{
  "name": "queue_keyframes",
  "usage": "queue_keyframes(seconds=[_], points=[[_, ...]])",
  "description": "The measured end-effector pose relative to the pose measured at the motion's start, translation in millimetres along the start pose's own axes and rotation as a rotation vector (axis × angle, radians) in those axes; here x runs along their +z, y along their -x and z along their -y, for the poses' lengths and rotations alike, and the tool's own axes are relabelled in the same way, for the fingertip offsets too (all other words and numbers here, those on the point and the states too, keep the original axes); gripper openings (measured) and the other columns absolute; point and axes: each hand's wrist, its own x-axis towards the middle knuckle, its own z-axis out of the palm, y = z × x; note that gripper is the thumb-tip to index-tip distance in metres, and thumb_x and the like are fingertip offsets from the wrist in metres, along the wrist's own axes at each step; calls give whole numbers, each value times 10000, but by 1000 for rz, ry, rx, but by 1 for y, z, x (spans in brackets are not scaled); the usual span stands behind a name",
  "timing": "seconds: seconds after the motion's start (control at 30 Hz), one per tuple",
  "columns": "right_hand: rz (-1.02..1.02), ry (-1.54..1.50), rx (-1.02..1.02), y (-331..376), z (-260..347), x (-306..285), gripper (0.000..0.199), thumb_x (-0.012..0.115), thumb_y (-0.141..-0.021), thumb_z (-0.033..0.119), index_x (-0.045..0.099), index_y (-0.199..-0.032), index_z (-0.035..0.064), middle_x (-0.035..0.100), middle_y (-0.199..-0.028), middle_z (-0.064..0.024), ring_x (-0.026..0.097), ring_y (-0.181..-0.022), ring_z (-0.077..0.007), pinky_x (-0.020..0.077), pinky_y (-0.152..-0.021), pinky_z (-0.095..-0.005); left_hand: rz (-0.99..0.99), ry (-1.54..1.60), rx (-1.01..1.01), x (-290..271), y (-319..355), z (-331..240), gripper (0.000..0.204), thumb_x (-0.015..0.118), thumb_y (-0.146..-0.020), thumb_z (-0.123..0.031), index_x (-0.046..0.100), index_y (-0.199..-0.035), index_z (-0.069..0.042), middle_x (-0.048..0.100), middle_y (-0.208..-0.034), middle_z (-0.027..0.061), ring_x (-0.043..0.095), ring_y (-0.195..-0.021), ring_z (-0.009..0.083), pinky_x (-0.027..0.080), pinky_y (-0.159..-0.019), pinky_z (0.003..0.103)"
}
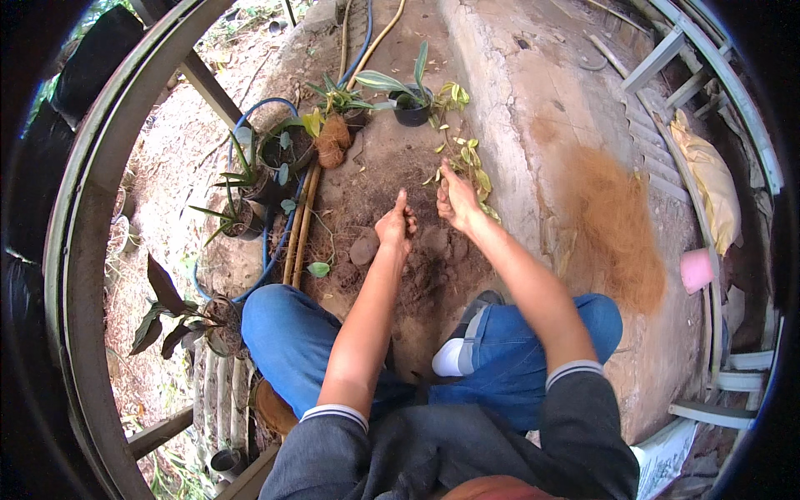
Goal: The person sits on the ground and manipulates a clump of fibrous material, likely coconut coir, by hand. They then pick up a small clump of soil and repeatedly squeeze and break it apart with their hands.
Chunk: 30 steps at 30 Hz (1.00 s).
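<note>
above the dark soil [417, 279], the left hand [397, 227] was curled narrow with its thumb up, and the right hand [456, 198] was curled too; whether either gripped something thin could not be told. just beside and beyond the right hand lay the leafy vine [482, 180], near the concrete ledge [512, 125]. a sideways sweep of that hand could have snagged the vine and torn leaves or snapped its slender stem. its long axis ran away from the person, leaning slightly left toward the black pot [412, 110]; its growing tip was unclear.
</note>
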Motion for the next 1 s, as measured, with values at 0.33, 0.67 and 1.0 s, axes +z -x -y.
queue_keyframes(seconds=[0.33,0.67,1.0], points=[[145,536,-101,10,62,18,340,601,-849,347,509,-1035,77,567,-834,-1,470,-597,-78,355,-481,-228,-14,-374,139,12,39,-56,479,660,-771,-471,537,-882,-21,549,-776,60,518,-631,140,408,-511,304],[93,618,15,51,43,32,550,431,-868,577,520,-685,66,481,-590,-20,434,-486,-110,347,-442,-267,231,-87,20,-2,71,-63,446,604,-781,-553,465,-772,-129,442,-643,-28,422,-506,93,349,-440,231],[295,187,110,13,39,-5,178,539,-899,209,539,-966,44,583,-810,-39,583,-724,-140,524,-604,-276,239,-47,146,6,74,-59,313,640,-823,-389,547,-777,-94,514,-645,-32,450,-497,62,361,-417,209]])
